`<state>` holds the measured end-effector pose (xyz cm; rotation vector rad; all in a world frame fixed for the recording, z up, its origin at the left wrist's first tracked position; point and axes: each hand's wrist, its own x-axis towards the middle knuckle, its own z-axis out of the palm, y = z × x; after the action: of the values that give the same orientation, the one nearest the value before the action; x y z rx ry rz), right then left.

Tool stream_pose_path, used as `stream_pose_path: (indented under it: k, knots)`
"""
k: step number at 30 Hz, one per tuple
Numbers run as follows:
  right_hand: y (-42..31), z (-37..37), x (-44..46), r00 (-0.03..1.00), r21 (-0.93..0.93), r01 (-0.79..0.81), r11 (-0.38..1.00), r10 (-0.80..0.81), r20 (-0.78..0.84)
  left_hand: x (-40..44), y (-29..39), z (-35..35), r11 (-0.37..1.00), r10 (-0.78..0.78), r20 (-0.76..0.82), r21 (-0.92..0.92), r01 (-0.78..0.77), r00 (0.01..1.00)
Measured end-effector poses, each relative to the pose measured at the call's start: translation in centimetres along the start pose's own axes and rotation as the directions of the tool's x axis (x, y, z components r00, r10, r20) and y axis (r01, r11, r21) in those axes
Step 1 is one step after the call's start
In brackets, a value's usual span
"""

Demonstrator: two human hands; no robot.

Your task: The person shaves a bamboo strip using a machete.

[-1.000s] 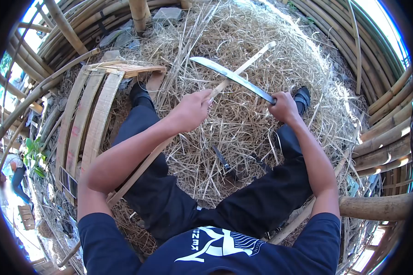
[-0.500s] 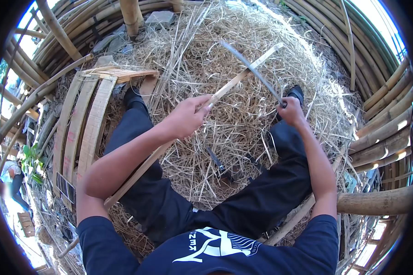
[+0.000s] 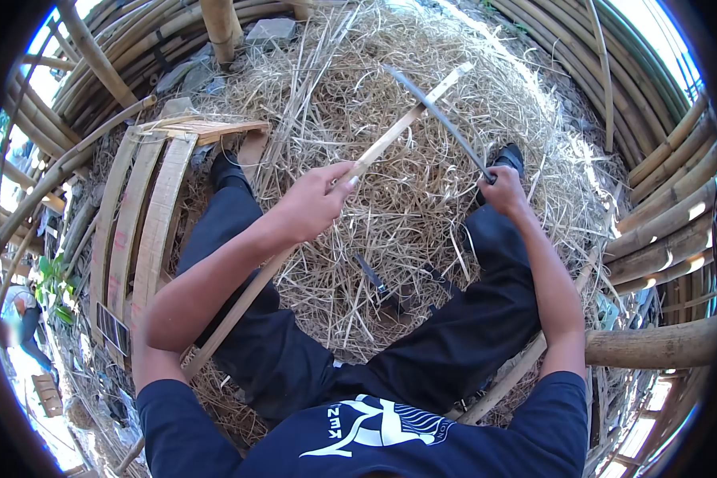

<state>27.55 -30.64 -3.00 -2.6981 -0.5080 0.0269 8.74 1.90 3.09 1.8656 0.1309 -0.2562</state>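
My left hand (image 3: 317, 201) is closed around a long, pale bamboo strip (image 3: 384, 143). The strip runs from beside my left hip, under my forearm, out to a far end over the shavings. A long, narrow-bladed knife (image 3: 448, 123) is gripped by its handle in my right hand (image 3: 504, 191), above my right shoe. Its blade slants up and left, crossing the strip near the far end; I cannot tell which edge faces the strip. On the ground between my legs lies a dark, strap-like object (image 3: 381, 291), partly buried in shavings.
Bamboo shavings (image 3: 406, 215) cover the ground around my legs. To my left stands a slatted wooden frame (image 3: 155, 215) with a phone-like dark rectangle (image 3: 112, 328) on it. Stacked bamboo poles (image 3: 669, 231) line the right side. Another person (image 3: 25, 323) is at the far left.
My left hand has drawn the bamboo strip slightly back, down and to the left. The knife stays nearly in place, so its blade now crosses the strip a little nearer the strip's tip.
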Motion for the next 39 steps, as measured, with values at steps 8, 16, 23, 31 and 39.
stream_pose_path:
  k: [8,16,23,31,39]
  knots:
    - [1.8,-0.4,3.4,0.975,-0.092,-0.222,0.971,0.219,-0.042,-0.6,-1.0,0.8,0.994,0.083,-0.041,0.069,-0.08,0.996]
    - [0.9,0.3,1.1,0.999,-0.046,0.007,0.999,-0.01,-0.049,-0.3,-1.4,0.9,0.999,0.023,0.013,0.037,-0.023,1.0]
    - [6.6,0.6,4.3,0.923,-0.166,-0.342,0.925,0.297,-0.243,-2.1,-0.7,1.2,0.994,0.057,0.045,0.093,-0.061,0.997]
    - [1.7,-1.8,0.5,0.983,-0.07,-0.09,0.993,0.078,-0.167,-1.3,-0.3,1.4,0.994,0.061,-0.01,0.096,-0.06,0.998]
    - [3.8,0.1,2.7,0.977,-0.154,-0.165,0.974,0.14,-0.163,-0.5,-1.5,1.7,0.997,0.0,0.003,0.076,0.0,1.0]
